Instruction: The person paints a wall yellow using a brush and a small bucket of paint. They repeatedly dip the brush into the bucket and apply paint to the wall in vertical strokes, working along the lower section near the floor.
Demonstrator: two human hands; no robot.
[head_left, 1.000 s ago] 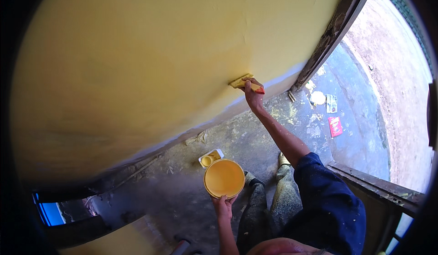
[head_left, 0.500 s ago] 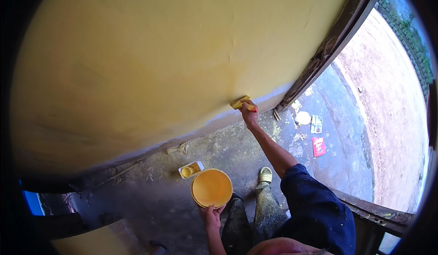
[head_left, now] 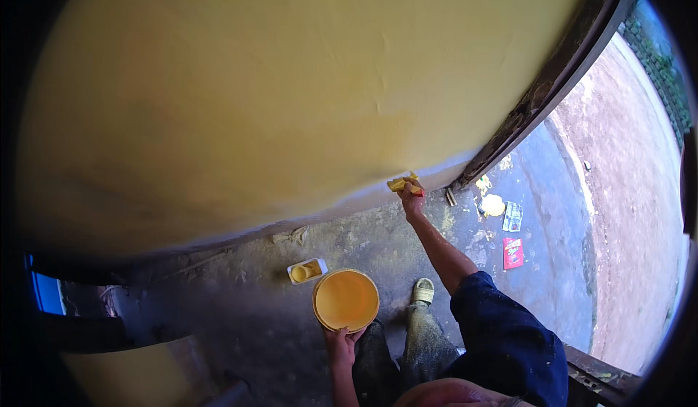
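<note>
My right hand (head_left: 412,200) is closed round a wide paintbrush (head_left: 401,182) with a yellow-smeared head and a bit of red showing at the handle. The brush meets the lower part of the yellow wall (head_left: 276,101), close above a pale unpainted strip along its foot. In my left hand (head_left: 340,345) is a round paint bucket (head_left: 347,300), gripped at its near rim. Orange-yellow colours the inside of the bucket; how much paint it holds I cannot make out.
On the floor beyond the bucket lies a white tray (head_left: 307,270) with a yellow round thing in it. A dark post (head_left: 538,109) edges the wall at right. Past it lie a pale round lid (head_left: 493,205), a printed packet (head_left: 512,216) and a red packet (head_left: 513,253).
The brush and my right hand have shifted slightly down along the wall. The whole view has turned a little, and the bucket stays in my left hand.
</note>
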